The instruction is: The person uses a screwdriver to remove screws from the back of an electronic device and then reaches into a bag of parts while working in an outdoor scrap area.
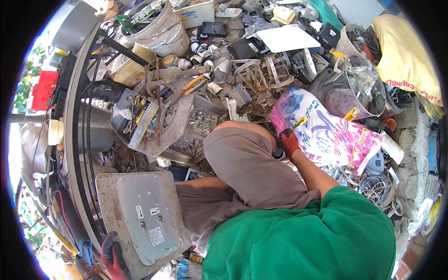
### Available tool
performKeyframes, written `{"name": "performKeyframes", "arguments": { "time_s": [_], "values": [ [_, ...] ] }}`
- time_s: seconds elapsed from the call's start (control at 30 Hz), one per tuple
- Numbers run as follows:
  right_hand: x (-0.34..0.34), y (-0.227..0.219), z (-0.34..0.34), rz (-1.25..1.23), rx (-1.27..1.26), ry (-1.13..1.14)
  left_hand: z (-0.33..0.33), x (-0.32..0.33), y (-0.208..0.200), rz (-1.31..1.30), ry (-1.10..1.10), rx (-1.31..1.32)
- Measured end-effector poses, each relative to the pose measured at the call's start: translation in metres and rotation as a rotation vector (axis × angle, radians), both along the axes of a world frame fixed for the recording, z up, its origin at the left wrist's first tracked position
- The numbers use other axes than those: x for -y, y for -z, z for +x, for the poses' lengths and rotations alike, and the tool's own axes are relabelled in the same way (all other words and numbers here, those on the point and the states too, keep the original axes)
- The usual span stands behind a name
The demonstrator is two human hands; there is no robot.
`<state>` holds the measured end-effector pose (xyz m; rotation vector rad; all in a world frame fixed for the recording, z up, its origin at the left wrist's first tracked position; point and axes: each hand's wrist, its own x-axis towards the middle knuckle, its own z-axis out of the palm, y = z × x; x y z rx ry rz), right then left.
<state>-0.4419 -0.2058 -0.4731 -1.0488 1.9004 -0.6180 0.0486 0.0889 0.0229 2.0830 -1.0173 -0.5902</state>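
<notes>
A flat, square grey panel (108,186) stands tilted beside my left leg. A pale metal plate with small labels, connectors and a thin wire covers its face. My left hand (115,261), in a red and black glove, is closed on the panel's lower left edge. My right hand (290,143), in a red glove, is closed around a small yellow-and-black hand tool (298,123); its exact kind is unclear. That hand is beside my bent knee, against a white, pink and blue printed plastic sack (312,126).
Ahead lie a hammer (172,80), a grey plastic tray (173,128) and a box of tools (133,116). Buckets (165,39) of scrap stand at the far left and right (359,88). A metal frame (77,140) runs along the left; tangled cables (378,191) lie right.
</notes>
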Motion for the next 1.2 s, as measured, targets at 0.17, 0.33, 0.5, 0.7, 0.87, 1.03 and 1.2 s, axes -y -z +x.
{"name": "performKeyframes", "arguments": {
  "time_s": [0.17, 0.33, 0.5, 0.7, 0.87, 1.03, 1.2],
  "values": [
    [0.008, -0.012, -0.005, 0.043, 0.074, -0.096, 0.003, -0.005, 0.001, -0.001, -0.002, 0.007],
    [0.004, -0.01, -0.005, 0.025, -0.01, -0.064, -0.004, -0.001, 0.001, -0.025, -0.013, -0.023],
    [0.004, -0.002, -0.006, 0.005, 0.184, -0.033, -0.007, 0.002, -0.002, -0.021, -0.001, -0.036],
    [-0.005, 0.023, -0.02, 0.044, 0.145, -0.065, 0.0, -0.001, 0.002, -0.017, -0.024, -0.025],
    [-0.009, 0.004, -0.008, -0.033, 0.285, -0.059, 0.002, -0.005, -0.001, 0.001, -0.009, -0.019],
    [-0.009, 0.02, -0.014, -0.027, 0.272, -0.021, 0.0, 0.0, -0.001, 0.01, 0.005, 0.015],
    [0.004, 0.025, -0.011, -0.086, 0.302, -0.096, -0.003, 0.001, -0.002, 0.017, 0.004, 0.006]
  ]
}}
